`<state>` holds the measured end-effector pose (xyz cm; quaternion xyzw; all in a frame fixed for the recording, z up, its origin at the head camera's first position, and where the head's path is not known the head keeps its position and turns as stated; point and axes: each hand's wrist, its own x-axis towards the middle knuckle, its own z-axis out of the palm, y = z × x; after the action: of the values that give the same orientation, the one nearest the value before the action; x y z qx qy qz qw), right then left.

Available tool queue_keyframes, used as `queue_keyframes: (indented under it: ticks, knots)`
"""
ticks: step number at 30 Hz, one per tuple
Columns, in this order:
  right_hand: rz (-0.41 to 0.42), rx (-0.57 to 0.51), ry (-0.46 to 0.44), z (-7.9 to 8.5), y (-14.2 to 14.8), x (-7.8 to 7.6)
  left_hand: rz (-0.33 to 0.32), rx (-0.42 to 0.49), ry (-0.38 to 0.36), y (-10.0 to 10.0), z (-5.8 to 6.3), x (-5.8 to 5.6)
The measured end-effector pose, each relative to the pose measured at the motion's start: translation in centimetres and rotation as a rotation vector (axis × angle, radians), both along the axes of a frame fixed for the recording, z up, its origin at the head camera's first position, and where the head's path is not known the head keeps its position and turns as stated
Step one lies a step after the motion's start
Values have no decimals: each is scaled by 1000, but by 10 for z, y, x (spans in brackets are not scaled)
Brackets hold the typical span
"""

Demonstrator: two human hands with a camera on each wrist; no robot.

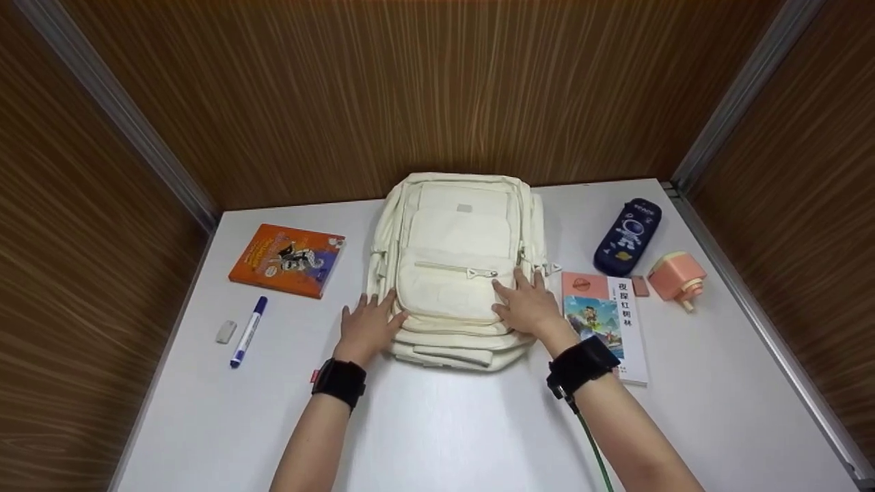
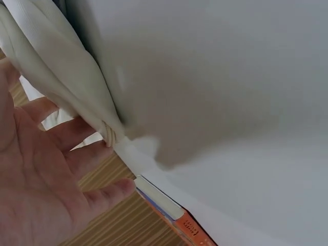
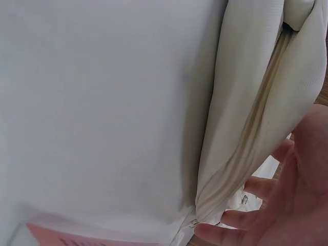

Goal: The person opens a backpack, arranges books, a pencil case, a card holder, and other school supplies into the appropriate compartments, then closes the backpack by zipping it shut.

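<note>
A cream backpack [image 1: 458, 232] lies on the white table with its front pocket and zipper facing up. My left hand [image 1: 369, 329] rests against its lower left side, fingers spread. On the lower right side, my right hand [image 1: 530, 305] touches the bag near the pocket zipper pull, fingers also spread. In the left wrist view, the left hand's fingers [image 2: 84, 154] lie straight along the bag's fabric [image 2: 61, 56]. The right wrist view has the right hand [image 3: 279, 205] beside the bag's side folds [image 3: 251, 113], fingers extended.
To the left lie an orange book [image 1: 287, 260], a blue-and-white marker [image 1: 249, 333] and a grey-white eraser [image 1: 226, 332]. On the right are a navy astronaut pencil case [image 1: 627, 236], a book with a pink-and-white cover [image 1: 605, 328] and a pink pencil sharpener [image 1: 677, 277]. Wood-grain panels [image 1: 437, 89] surround the table.
</note>
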<state>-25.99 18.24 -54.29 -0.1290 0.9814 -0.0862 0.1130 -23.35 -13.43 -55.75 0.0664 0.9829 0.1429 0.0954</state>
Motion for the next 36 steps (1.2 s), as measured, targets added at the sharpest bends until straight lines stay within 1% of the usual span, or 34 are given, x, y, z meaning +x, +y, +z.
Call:
queue_keyframes:
  ticks: [6,12,14,17,19,21,24,26,28,29,31,34,36]
  knots:
    - [38,-4,-28,4,1,-4,-6,-25,-18,2,4,11]
    - [80,-24,-22,3,-2,-8,11,-71,19,1,4,19]
    - [89,-33,-30,3,-4,-9,18,-80,19,0,5,22]
    - [87,-43,-51,6,-6,-11,16,-100,27,-1,8,25]
    - [84,-40,-60,8,-7,-12,10,-127,44,1,12,25]
    - [84,-33,-65,9,-9,-13,10,-161,86,4,18,24]
    - [95,-25,-75,9,-13,-14,3,-179,193,11,26,20]
    - [105,-25,-80,8,-16,-14,-31,-144,272,17,30,17]
    - [110,-32,-78,7,-19,-15,-81,-92,318,24,31,13]
    - [110,-35,-74,7,-20,-15,-108,-69,318,27,31,10]
    - [107,-40,-66,6,-22,-15,-142,-22,272,32,30,5]
    - [109,-50,-55,4,-23,-15,-146,16,124,37,25,1]
    - [115,-69,-58,3,-23,-16,-139,26,47,37,19,0]
